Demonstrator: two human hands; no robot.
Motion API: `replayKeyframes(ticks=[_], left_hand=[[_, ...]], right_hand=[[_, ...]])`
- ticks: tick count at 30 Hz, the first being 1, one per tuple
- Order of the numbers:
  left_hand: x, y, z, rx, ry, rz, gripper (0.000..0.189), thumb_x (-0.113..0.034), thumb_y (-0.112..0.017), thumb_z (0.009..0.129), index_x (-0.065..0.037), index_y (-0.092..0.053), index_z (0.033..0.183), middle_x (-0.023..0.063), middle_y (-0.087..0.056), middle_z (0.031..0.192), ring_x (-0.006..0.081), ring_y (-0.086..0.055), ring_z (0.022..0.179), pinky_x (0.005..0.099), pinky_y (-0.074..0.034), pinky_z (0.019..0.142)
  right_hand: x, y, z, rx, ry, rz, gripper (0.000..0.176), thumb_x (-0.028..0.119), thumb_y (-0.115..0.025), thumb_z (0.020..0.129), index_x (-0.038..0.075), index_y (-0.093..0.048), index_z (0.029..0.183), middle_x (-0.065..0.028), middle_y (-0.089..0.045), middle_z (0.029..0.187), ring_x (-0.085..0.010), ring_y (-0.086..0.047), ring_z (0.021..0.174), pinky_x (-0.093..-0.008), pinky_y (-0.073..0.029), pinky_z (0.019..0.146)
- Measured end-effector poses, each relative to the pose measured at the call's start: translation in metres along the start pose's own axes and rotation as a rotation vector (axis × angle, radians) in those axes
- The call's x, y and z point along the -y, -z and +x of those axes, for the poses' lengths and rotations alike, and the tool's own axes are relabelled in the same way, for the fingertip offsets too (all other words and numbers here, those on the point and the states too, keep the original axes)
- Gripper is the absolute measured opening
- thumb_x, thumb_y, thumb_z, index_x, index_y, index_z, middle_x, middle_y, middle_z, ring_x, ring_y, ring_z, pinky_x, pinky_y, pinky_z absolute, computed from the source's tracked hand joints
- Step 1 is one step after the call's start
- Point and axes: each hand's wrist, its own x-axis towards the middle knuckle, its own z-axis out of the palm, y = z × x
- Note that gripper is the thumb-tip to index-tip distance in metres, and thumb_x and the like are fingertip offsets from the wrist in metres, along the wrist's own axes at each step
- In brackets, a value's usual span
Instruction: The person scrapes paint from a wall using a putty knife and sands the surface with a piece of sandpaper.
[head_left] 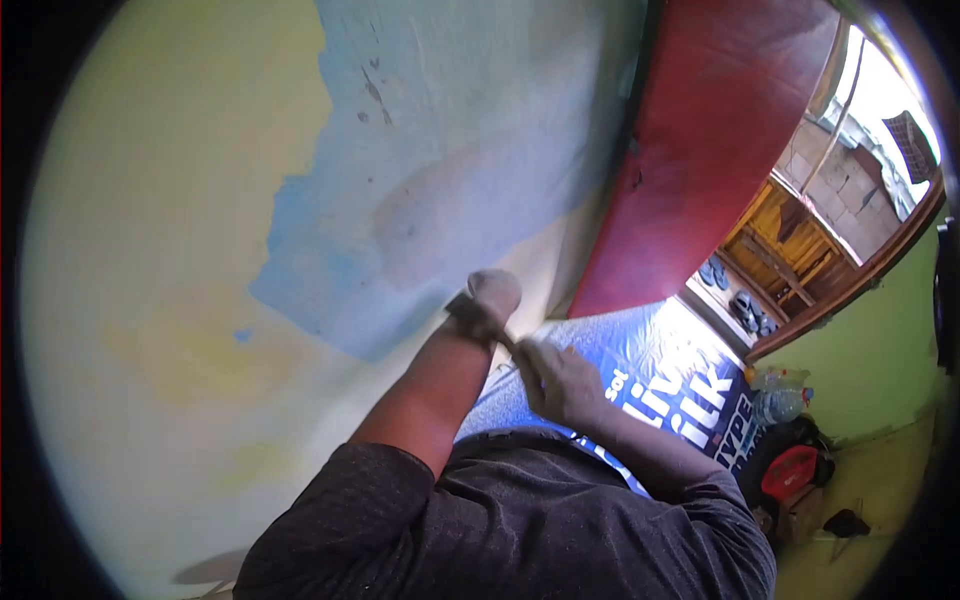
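Observation:
My left hand [496, 289] is raised close to the painted wall [300, 260], seen from its back and blurred, with its fingers hidden. In my right hand [562, 382] is the handle of a flat-headed tool [472, 313], which looks like a brush or scraper. Its dark head lies over my left wrist, touching or just in front of it; I cannot tell which. The wall bears a pale blue patch with a ragged edge beside cream and yellowish paint.
A red door [710, 130] stands open by a doorway. Blue printed sheeting [640, 350] covers the floor. Shoes [745, 310] lie at the doorway, plastic bottles [780, 403] and a red and black item [790, 473] at the right.

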Motion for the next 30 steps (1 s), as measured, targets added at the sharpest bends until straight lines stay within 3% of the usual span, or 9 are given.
replayKeyframes(ticks=[3,5,8,9,11,12,20,26,30], left_hand=[[0.012,0.005,0.002,-0.010,-0.043,-0.127,0.025,-0.022,-0.074,0.101,-0.022,-0.091,0.120,0.0067,-0.089,0.122,0.0281,-0.084,0.120,0.0557,-0.067,0.090],[0.017,-0.021,0.026,0.022,0.022,-0.186,0.026,-0.023,-0.072,0.102,-0.022,-0.091,0.119,0.0072,-0.089,0.122,0.0288,-0.084,0.118,0.0533,-0.067,0.091],[0.013,-0.045,0.032,-0.183,0.038,-0.211,0.028,-0.036,-0.079,0.101,-0.022,-0.090,0.123,0.0038,-0.088,0.124,0.0265,-0.083,0.119,0.0497,-0.065,0.093],[0.013,-0.048,0.033,-0.199,0.004,-0.160,0.031,-0.040,-0.083,0.101,-0.022,-0.090,0.125,0.0017,-0.088,0.125,0.0249,-0.083,0.119,0.0484,-0.064,0.093],[0.010,0.042,0.000,0.233,0.122,-0.155,0.035,-0.043,-0.085,0.104,-0.023,-0.088,0.133,-0.0032,-0.088,0.125,0.0225,-0.083,0.118,0.0474,-0.064,0.093],[0.012,0.044,0.004,0.250,0.110,-0.192,0.038,-0.044,-0.087,0.103,-0.021,-0.087,0.134,-0.0015,-0.088,0.128,0.0235,-0.083,0.120,0.0500,-0.065,0.091],[0.001,0.035,0.006,0.083,0.029,-0.178,0.036,-0.028,-0.087,0.097,-0.018,-0.088,0.131,0.0034,-0.085,0.135,0.0291,-0.082,0.126,0.0598,-0.065,0.087],[-0.013,0.050,0.015,0.168,0.115,-0.022,0.038,-0.020,-0.082,0.099,-0.021,-0.085,0.137,0.0018,-0.083,0.141,0.0244,-0.080,0.128,0.0535,-0.063,0.080],[-0.008,0.042,0.010,0.039,0.050,-0.013,0.033,-0.022,-0.074,0.106,-0.022,-0.085,0.137,0.0013,-0.083,0.140,0.0267,-0.080,0.127,0.0556,-0.061,0.078]], right_hand=[[-0.028,-0.010,0.019,-0.051,-0.009,-0.043,0.014,0.019,-0.073,0.112,0.009,-0.070,0.122,-0.0149,-0.074,0.094,-0.0395,-0.077,0.078,-0.0508,-0.059,0.066],[-0.034,-0.010,0.025,-0.071,0.010,-0.056,0.014,0.020,-0.071,0.113,0.008,-0.069,0.121,-0.0158,-0.075,0.096,-0.0401,-0.076,0.078,-0.0518,-0.059,0.066],[-0.038,-0.016,0.029,-0.233,-0.029,0.012,0.019,0.026,-0.068,0.115,0.010,-0.068,0.125,-0.0159,-0.074,0.094,-0.0417,-0.077,0.079,-0.0542,-0.060,0.066],[-0.028,-0.006,0.026,-0.130,-0.108,-0.010,0.020,0.025,-0.069,0.115,0.009,-0.068,0.127,-0.0175,-0.075,0.100,-0.0410,-0.078,0.084,-0.0533,-0.061,0.069],[0.014,0.009,0.014,-0.061,0.042,0.137,0.023,0.022,-0.072,0.113,0.009,-0.068,0.132,-0.0173,-0.076,0.107,-0.0401,-0.078,0.089,-0.0525,-0.063,0.074],[0.028,0.010,0.010,-0.041,0.175,0.206,0.024,0.021,-0.072,0.113,0.010,-0.067,0.134,-0.0170,-0.076,0.109,-0.0396,-0.079,0.090,-0.0523,-0.064,0.075],[-0.066,-0.019,0.032,-0.167,0.069,-0.014,0.023,0.019,-0.072,0.112,0.011,-0.071,0.133,-0.0143,-0.079,0.114,-0.0376,-0.080,0.094,-0.0492,-0.064,0.075],[0.002,0.020,0.017,-0.063,0.286,0.077,0.026,0.015,-0.072,0.110,0.011,-0.070,0.135,-0.0142,-0.080,0.116,-0.0331,-0.080,0.096,-0.0474,-0.065,0.077],[-0.045,0.006,0.022,-0.070,0.154,-0.021,0.027,0.016,-0.073,0.110,0.008,-0.070,0.135,-0.0119,-0.079,0.113,-0.0331,-0.080,0.094,-0.0475,-0.065,0.077]])
